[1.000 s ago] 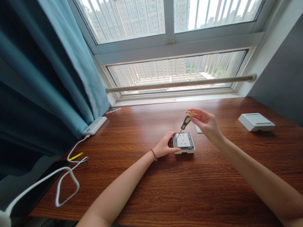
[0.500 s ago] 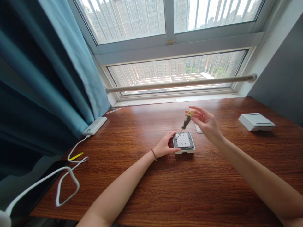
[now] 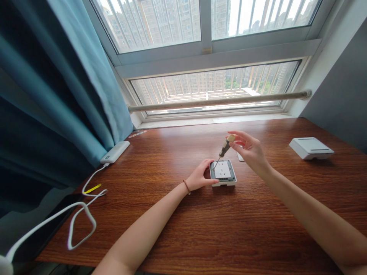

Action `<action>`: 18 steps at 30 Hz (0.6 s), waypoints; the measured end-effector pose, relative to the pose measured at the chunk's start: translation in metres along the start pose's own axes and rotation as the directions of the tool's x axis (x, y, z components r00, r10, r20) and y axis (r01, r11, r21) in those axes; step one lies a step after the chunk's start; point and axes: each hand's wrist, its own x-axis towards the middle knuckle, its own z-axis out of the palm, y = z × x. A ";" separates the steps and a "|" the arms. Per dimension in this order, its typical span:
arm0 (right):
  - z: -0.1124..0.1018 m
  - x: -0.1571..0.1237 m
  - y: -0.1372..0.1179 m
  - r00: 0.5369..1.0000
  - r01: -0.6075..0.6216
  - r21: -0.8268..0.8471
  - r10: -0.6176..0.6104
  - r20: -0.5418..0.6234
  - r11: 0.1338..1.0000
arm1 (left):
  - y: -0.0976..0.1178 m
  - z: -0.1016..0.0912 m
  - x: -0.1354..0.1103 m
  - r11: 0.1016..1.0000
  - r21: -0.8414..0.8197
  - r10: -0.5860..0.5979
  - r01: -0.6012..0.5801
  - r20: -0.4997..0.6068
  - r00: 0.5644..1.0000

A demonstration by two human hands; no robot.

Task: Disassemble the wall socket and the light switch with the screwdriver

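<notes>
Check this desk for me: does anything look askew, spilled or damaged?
Nothing looks spilled or damaged. The one untidy thing is the white cable, lying in loose loops at the left of the desk. The screwdriver slants from the right hand, its tip at the socket that the left hand holds.

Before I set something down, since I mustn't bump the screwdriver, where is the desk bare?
Bare wood lies between the white device and left hand, and between the forearms, nearer than the socket. Crowded around the socket: that hand, the right hand, screwdriver, white piece.
</notes>
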 end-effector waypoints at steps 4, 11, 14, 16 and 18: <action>0.000 0.000 -0.004 0.998 0.000 0.055 -0.003 0.059 0.998 | 0.000 0.000 0.000 1.000 0.005 0.011 -0.011 0.001 1.000; 0.001 0.000 0.000 0.999 0.017 -0.077 -0.019 -0.037 0.997 | 0.001 -0.001 0.000 1.000 0.003 0.009 -0.009 0.004 1.000; 0.000 0.001 -0.003 0.999 -0.020 0.058 0.018 0.048 0.998 | 0.001 -0.001 0.000 1.000 0.000 0.003 -0.003 0.004 1.000; 0.001 0.001 -0.005 0.995 -0.053 0.139 0.042 0.085 0.989 | 0.002 -0.001 0.000 1.000 -0.003 0.000 0.000 0.003 1.000; 0.001 0.001 -0.005 0.996 -0.070 0.157 0.060 0.068 0.985 | 0.002 -0.001 0.000 1.000 -0.001 0.002 -0.002 0.004 1.000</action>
